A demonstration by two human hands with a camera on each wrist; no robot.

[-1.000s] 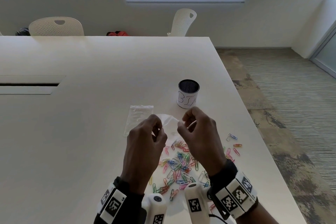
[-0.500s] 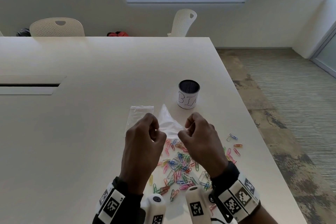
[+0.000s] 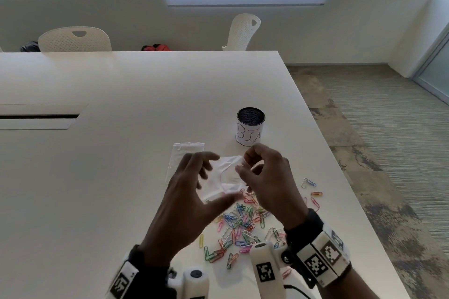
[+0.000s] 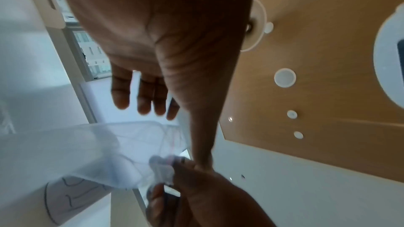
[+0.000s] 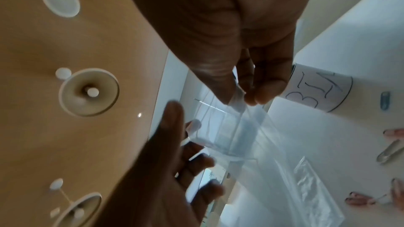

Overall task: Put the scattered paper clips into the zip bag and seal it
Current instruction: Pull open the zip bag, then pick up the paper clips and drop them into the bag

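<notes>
We hold a clear zip bag (image 3: 227,177) in the air above the scattered paper clips (image 3: 239,223). Our right hand (image 3: 264,177) pinches its top edge; our left hand (image 3: 194,192) hangs spread beside it, fingers straight. The clips lie just below, toward us. Only the right wrist view shows the pinch.

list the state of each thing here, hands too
zip bag: held up above the table, no clips inside
paper clips: loose on the table
spare bag: flat on the table
bin cup: upright
left hand: fingers spread
right hand: pinching the zip bag
</notes>
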